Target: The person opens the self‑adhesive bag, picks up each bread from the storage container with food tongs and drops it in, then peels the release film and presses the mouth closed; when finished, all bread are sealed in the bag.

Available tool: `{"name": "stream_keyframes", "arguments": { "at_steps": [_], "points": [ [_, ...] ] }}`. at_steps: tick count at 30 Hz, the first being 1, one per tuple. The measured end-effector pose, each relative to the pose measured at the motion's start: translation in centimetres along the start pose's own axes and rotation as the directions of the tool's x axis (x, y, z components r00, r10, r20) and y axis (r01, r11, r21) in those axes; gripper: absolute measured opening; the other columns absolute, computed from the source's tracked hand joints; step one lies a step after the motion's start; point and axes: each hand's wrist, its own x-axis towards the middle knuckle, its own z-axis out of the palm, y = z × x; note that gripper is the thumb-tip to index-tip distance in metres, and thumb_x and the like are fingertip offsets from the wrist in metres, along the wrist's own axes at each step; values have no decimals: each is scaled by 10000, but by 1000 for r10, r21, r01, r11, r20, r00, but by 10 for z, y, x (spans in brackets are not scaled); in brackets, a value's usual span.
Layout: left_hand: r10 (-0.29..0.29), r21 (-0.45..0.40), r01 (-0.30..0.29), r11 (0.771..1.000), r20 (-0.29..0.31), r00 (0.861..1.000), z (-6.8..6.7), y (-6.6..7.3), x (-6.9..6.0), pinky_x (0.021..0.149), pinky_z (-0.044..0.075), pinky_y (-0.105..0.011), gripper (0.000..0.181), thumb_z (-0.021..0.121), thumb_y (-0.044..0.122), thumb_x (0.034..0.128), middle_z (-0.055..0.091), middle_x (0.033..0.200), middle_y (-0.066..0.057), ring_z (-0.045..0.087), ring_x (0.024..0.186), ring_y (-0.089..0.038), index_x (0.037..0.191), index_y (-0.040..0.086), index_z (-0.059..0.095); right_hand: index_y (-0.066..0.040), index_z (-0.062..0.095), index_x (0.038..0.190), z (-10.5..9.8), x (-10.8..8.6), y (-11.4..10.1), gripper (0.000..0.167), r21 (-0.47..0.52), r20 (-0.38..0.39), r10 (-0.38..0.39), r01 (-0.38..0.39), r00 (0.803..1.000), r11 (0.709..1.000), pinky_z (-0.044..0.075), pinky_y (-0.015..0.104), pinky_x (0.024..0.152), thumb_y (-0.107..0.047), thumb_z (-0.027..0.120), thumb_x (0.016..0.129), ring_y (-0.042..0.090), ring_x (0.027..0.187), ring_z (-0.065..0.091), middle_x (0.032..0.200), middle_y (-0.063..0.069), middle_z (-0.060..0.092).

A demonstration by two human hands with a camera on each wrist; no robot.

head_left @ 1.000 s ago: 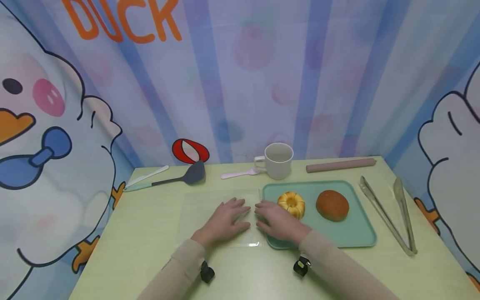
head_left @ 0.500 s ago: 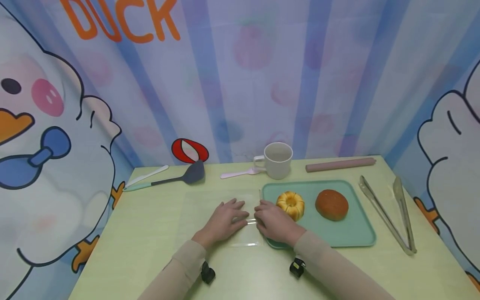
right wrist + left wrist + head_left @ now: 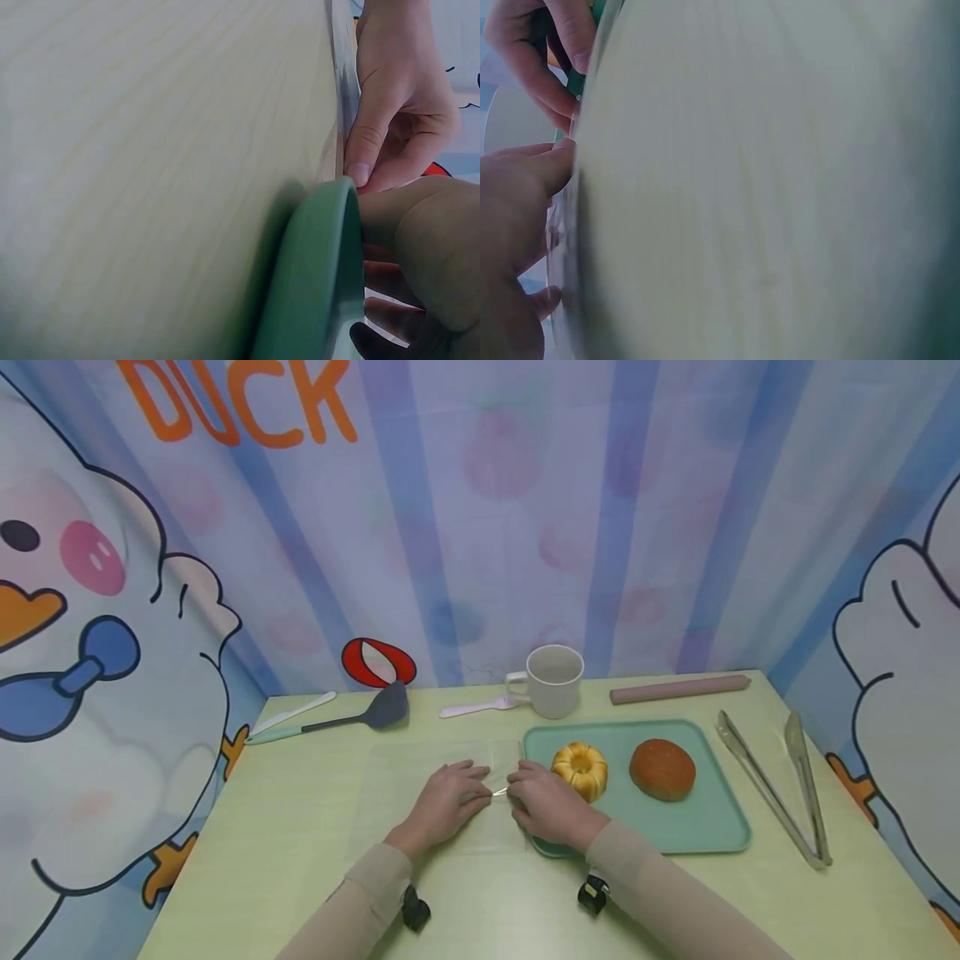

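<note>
Both the left hand [image 3: 444,802] and the right hand [image 3: 553,803] pinch a clear sheet [image 3: 408,772] beside the green tray [image 3: 637,831].

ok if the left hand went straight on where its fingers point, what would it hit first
The left hand would probably meet the right hand first, just across a narrow gap over the clear sheet; whether both sit at quite the same height is hard to tell.

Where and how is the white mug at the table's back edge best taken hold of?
Probably by the handle, with the left hand coming from the left: the white mug stands upright with its handle turned that way. Approaching slightly from above seems wise, since the pink fork lies close by the handle.
</note>
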Motion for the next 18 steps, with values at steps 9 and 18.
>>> {"name": "stream_keyframes", "arguments": {
  "at_steps": [9,18],
  "points": [
    [25,19,-24,1000,-54,998,-2,1,1,1081,448,-688,64,708,158,1007,706,1341,-152,600,1328,-438,994,124,759,-46,772,1005,1,1,1,126,8,7,-5,5,1000,1000,475,496,1134,-132,787,914,423,1317,603,1245,170,732],
    [-67,-89,58,994,-99,993,-2,3,1,1083,483,-555,80,571,144,1062,698,1315,-143,644,1260,-335,1066,95,635,-81,705,1331,2,-1,0,414,3,-6,-39,39,999,999,500,498,1105,-154,777,930,359,1258,633,1229,114,733]
  ]
}}
